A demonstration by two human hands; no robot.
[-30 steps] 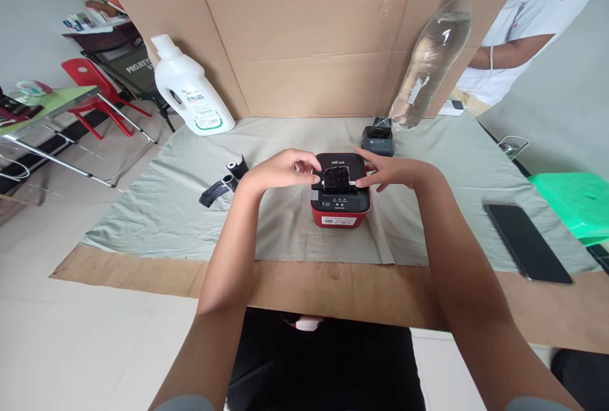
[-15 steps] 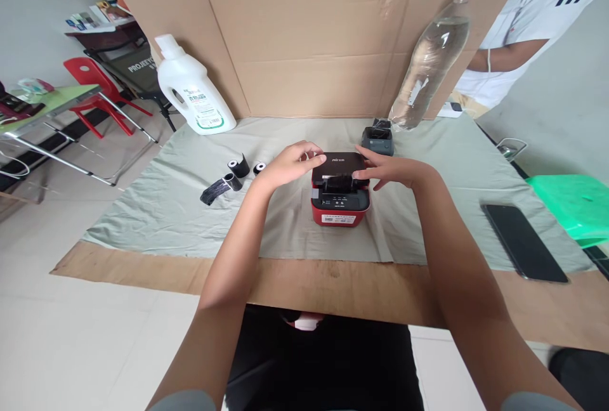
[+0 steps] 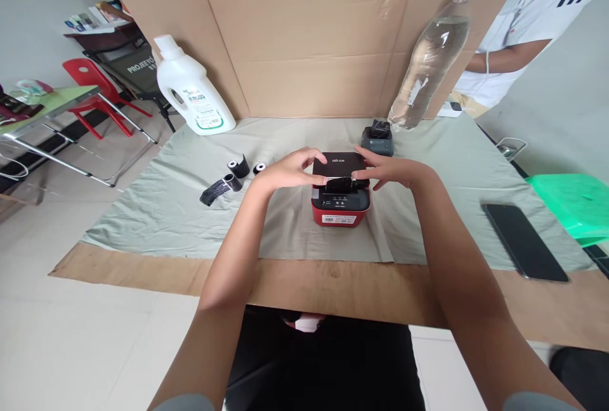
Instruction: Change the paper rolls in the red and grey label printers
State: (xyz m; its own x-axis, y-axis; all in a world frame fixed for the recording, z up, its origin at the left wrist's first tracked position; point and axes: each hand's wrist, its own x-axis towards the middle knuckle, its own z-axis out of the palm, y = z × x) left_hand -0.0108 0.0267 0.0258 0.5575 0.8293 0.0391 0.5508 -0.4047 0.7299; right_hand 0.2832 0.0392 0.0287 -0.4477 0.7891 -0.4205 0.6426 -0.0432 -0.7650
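A small red label printer [image 3: 340, 211] with a black lid sits on the grey-green cloth [image 3: 157, 208] in the middle of the table. My left hand [image 3: 288, 170] grips the lid's left edge with curled fingers. My right hand [image 3: 387, 170] holds the lid's right edge, thumb and fingers pressed on it. A strip of black tape shows at the printer's slot between my hands.
Black tape rolls [image 3: 235, 167] and a loose strip [image 3: 213, 192] lie left of the printer. A white jug [image 3: 190, 91] stands back left, a clear bottle [image 3: 431, 59] and a small grey printer [image 3: 377, 139] back right. A phone [image 3: 523, 241] lies right. A person in white stands far right.
The lid has come down over the black tape roll, which showed a second ago. Both hands shifted slightly back onto the lid's edges.
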